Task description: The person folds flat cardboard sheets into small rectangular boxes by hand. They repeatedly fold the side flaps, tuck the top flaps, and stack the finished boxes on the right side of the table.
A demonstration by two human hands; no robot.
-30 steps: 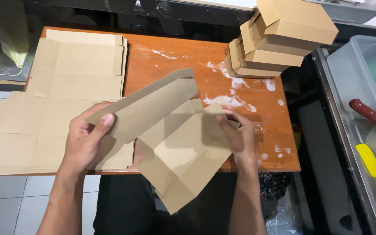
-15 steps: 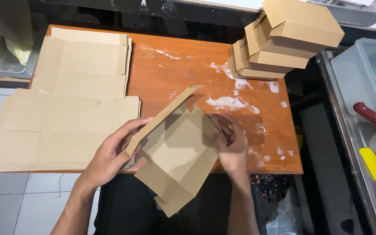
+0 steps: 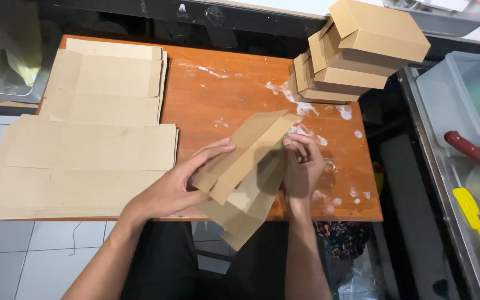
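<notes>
Head view: my left hand and right hand grip a half-folded cardboard blank — fingers closed on its flaps — over the table's near edge. Beyond lie flat blanks, then stacked finished boxes.

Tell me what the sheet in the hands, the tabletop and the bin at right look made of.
Sheet: brown cardboard, matte; it holds crisp fold lines.
Tabletop: looks like wood or wood laminate, orange-brown and slightly glossy, with white smears.
Bin: probably translucent plastic; its contents show dimly through the wall.
</notes>
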